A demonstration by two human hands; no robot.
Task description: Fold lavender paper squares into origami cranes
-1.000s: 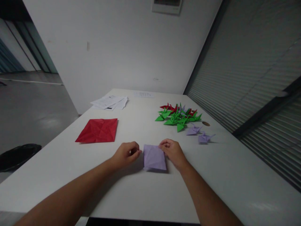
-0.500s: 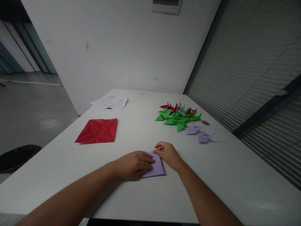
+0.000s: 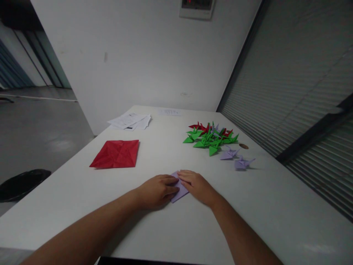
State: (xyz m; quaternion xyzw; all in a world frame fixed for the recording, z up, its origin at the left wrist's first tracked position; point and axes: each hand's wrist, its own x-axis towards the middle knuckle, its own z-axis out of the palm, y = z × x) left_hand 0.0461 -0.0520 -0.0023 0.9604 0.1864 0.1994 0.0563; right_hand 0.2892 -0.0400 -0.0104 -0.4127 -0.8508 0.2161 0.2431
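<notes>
A folded piece of purple origami paper (image 3: 180, 191) lies on the white table in front of me, its lower corner showing between my hands. My left hand (image 3: 158, 191) rests on its left side with the fingers laid flat over it. From the right, my right hand (image 3: 197, 187) presses its outstretched fingers on the upper right part of the sheet. Both hands cover much of the paper, so its full outline is hidden.
Ahead to the right sits a cluster of folded paper cranes (image 3: 211, 138) in green, red and purple. Two purple cranes (image 3: 242, 163) stand nearer. A creased red paper sheet (image 3: 117, 154) lies left. Printed papers (image 3: 131, 120) are farther back, and a black bin (image 3: 24, 184) stands beyond the left edge.
The purple paper has turned and shows less surface now. My right hand has come down from its upper edge and lies flatter on it; the left hand stays on it.
</notes>
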